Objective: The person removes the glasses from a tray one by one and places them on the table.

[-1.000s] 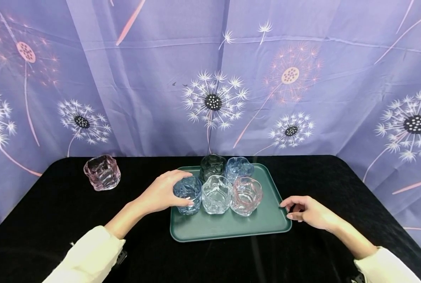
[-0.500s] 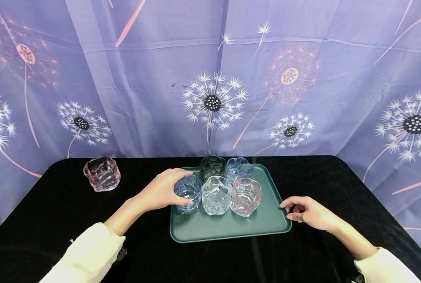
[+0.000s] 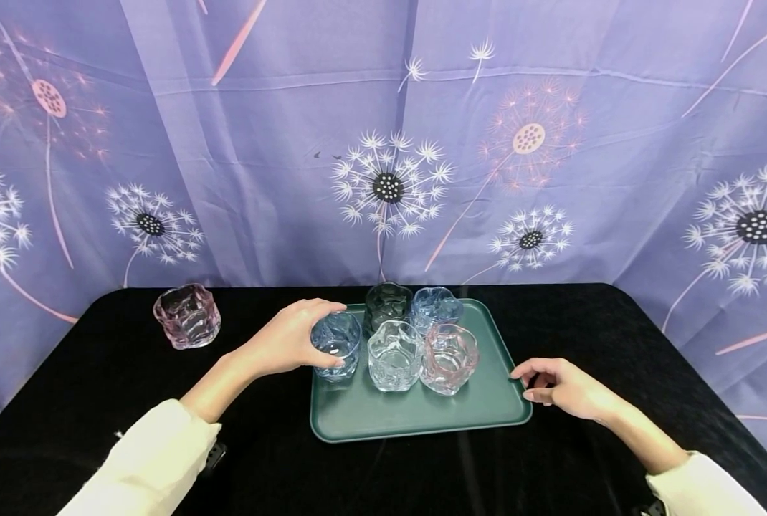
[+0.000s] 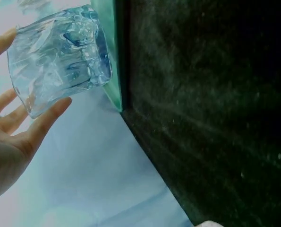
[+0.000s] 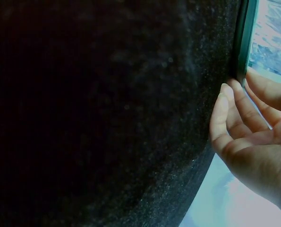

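My left hand (image 3: 291, 337) grips a blue glass (image 3: 335, 349) by its upper sides, thumb on the near side and fingers on the far side. This glass is over the left part of a green tray (image 3: 416, 416); in the left wrist view its base is close to the tray, and whether they touch I cannot tell. Beside it on the tray stand a clear glass (image 3: 394, 358), a pale pink glass (image 3: 449, 362), a dark grey glass (image 3: 386, 304) and another blue glass (image 3: 436, 304). At the tray's right edge, my right hand (image 3: 567, 387) pinches the rim between thumb and fingers.
A pink glass (image 3: 188, 319) stands apart on the black-covered table (image 3: 261, 459), at the back left. A purple curtain (image 3: 280, 179) with dandelion prints hangs right behind the table.
My left hand has moved slightly left and away from me with the blue glass, opening a gap between it and the clear glass. The right hand and the tray hold their places.
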Tool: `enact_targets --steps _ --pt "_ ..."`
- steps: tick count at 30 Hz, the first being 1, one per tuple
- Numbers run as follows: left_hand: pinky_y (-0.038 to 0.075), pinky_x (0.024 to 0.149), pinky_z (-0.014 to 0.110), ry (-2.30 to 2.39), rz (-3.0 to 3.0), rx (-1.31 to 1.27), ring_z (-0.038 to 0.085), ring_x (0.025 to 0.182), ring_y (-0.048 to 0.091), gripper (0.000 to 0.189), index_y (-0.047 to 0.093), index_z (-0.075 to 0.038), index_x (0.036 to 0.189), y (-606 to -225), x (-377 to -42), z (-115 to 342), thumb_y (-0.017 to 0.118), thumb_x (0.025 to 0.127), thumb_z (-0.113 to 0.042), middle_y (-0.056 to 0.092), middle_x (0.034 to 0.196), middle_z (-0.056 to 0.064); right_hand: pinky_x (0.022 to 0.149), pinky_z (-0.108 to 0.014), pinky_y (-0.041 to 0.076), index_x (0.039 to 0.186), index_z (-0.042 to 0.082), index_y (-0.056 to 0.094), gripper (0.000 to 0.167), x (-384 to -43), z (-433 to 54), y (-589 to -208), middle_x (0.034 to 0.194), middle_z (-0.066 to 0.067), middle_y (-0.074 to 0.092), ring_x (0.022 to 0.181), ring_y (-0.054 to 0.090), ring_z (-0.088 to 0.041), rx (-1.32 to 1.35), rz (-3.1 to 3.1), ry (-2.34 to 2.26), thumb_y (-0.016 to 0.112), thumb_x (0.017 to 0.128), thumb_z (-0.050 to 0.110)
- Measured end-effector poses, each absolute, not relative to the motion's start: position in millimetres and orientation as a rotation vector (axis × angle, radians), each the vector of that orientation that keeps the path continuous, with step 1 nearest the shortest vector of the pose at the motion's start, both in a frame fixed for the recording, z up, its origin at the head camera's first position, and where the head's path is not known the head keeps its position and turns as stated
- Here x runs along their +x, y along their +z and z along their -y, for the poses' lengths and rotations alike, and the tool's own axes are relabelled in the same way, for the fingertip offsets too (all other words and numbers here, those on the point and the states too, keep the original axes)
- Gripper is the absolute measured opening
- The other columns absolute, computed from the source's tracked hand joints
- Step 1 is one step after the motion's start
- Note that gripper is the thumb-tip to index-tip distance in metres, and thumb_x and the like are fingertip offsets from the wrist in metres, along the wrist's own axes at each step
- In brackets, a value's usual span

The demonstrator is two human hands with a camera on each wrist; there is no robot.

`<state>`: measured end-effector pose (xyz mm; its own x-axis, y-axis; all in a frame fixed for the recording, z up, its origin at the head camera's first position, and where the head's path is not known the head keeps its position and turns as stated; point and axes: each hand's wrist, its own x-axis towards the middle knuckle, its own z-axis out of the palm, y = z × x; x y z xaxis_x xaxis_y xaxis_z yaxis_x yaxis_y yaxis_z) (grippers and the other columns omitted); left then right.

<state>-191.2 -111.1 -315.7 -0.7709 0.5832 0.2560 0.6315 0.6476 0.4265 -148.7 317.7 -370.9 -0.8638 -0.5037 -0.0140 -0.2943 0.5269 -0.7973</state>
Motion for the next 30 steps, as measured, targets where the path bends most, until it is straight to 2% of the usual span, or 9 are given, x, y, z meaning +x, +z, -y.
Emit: enact_targets --steps 8,16,30 --pt "0.038 0.093 0.046 -0.803 2.76 -0.925 0.031 0.109 0.051 0.07 0.056 -0.001 0.121 -309 -195 126 0.081 0.062 -0.03 0.057 0.118 0.013 0.049 -0.025 0.043 0.104 -0.008 0.058 0.023 -148 -317 -370 0.079 -0.011 0.054 0.059 0.047 -0.005 -0.676 -2.52 -1.253 0.06 0.081 -0.006" --pt "0.042 0.087 0.045 -0.826 2.793 -0.851 0.03 0.102 0.054 0.07 0.055 -0.003 0.124 -308 -200 144 0.081 0.064 -0.029 0.057 0.119 0.013 0.049 -0.025 0.043 0.104 -0.008 0.058 0.023 -147 -318 -371 0.08 -0.009 0.054 0.06 0.048 -0.005 -0.671 -2.517 -1.255 0.061 0.081 -0.005" --pt "0.041 0.088 0.048 -0.851 2.852 -0.707 0.036 0.108 0.05 0.069 0.05 -0.001 0.127 -311 -217 183 0.078 0.067 -0.022 0.052 0.125 0.018 0.049 -0.026 0.043 0.104 -0.008 0.058 0.023 -149 -317 -370 0.079 -0.011 0.055 0.06 0.048 -0.006 -0.691 -2.513 -1.25 0.061 0.082 -0.004"
